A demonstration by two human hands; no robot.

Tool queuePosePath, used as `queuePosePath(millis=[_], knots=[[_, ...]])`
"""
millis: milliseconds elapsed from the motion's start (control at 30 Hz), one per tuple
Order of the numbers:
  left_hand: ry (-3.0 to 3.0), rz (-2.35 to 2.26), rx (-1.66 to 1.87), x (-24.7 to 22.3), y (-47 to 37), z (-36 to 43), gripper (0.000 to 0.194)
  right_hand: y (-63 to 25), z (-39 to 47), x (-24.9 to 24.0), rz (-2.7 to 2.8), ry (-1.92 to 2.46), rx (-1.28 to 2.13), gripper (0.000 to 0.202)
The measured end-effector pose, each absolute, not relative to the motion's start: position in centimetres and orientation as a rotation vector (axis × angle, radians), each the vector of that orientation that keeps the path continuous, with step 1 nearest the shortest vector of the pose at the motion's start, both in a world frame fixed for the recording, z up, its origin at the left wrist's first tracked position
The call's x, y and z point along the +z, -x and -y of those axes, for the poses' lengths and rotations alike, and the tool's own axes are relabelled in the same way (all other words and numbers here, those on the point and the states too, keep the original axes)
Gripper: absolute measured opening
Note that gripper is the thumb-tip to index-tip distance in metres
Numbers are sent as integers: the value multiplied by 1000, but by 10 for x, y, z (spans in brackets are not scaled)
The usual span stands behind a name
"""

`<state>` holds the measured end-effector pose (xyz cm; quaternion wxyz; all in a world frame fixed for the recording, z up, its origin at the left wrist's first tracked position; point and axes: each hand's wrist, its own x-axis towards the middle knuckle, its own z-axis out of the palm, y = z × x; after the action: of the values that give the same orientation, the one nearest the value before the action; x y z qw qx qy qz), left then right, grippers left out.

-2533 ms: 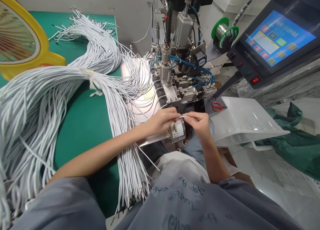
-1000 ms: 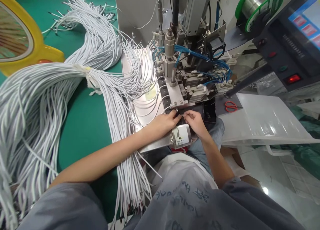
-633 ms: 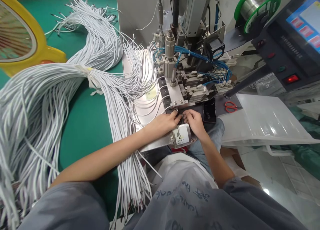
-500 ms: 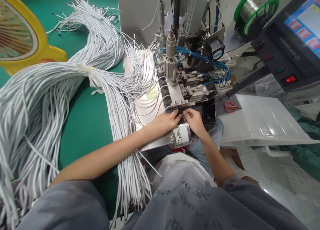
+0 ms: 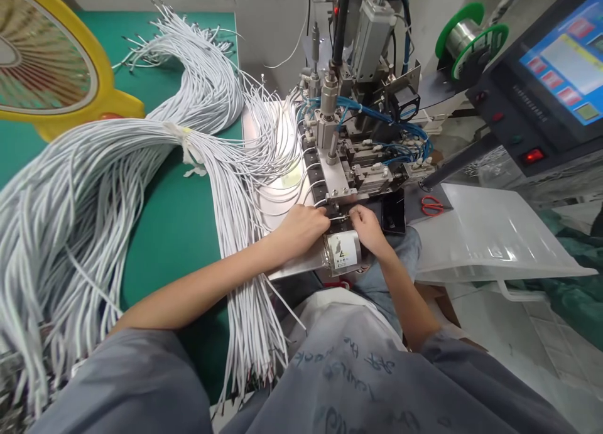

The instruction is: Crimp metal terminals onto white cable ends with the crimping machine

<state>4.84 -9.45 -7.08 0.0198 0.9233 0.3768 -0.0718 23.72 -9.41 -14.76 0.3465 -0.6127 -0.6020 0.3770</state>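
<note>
At the front of the soldering machine (image 5: 336,176), a white cable (image 5: 336,218) runs between my two hands. My left hand (image 5: 304,230) is closed around the cable, with its fingertips at the machine's front block. Facing it, my right hand (image 5: 370,228) pinches at the cable's tip; what lies between thumb and finger is too small to make out. Just below the hands sits a labelled plate (image 5: 343,250). Several white cables lead from the machine's left side into a large tied bundle (image 5: 141,139).
A yellow fan (image 5: 101,95) stands on the green mat (image 5: 160,245) at left. Right of my hands are a black box (image 5: 394,213), red-handled scissors (image 5: 431,205) and a clear plastic tray (image 5: 499,233). Farther back are a solder wire spool (image 5: 461,38) and a control screen (image 5: 565,63).
My left hand has drawn back slightly to the left and its fingers have curled in, so the cable stretch between the hands now shows. The view has shifted a little.
</note>
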Motion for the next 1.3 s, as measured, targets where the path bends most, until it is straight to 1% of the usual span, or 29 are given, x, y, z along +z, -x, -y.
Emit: queuePosePath(millis=[100,200,267,367,433,500,567,667,767,867,1000,1067,1167,1300], knots=[[-2834,-1196,-255,-70,-49,95,22,-238,110,-135,1408,1645,700,22],[-2811,-1321,-259,-71,-51,96,27,-224,148,-118,1366,1521,617,26],[-2798,-1440,-230,-73,-52,97,31,-204,176,-111,1519,1417,762,27],[-2786,-1519,-178,-79,-52,98,32,-168,210,-116,1838,1291,1184,20],[-2774,-1519,-155,-81,-51,97,31,-147,222,-126,1980,1229,1401,16],[-2759,-1511,-133,-80,-50,98,30,-133,227,-137,2057,1162,1525,14],[-2759,-1488,-79,-77,-52,100,28,-130,227,-140,2087,1137,1571,18],[-2809,-1301,143,-71,-57,109,25,-147,220,-130,2069,1241,1496,24],[-2772,-993,403,-67,-62,120,33,-181,205,-112,1966,1356,1361,24],[-2606,-820,504,-69,-64,126,37,-214,187,-99,1737,1425,1228,22],[-2442,-820,477,-74,-64,122,28,-234,166,-98,1284,1429,1105,17],[-2428,-848,519,-76,-63,119,24,-233,159,-102,1119,1388,1097,22],[-2357,-871,655,-76,-61,115,23,-226,155,-105,1021,1284,1133,27],[-2235,-806,822,-73,-58,112,18,-219,154,-103,1068,1199,1059,18]])
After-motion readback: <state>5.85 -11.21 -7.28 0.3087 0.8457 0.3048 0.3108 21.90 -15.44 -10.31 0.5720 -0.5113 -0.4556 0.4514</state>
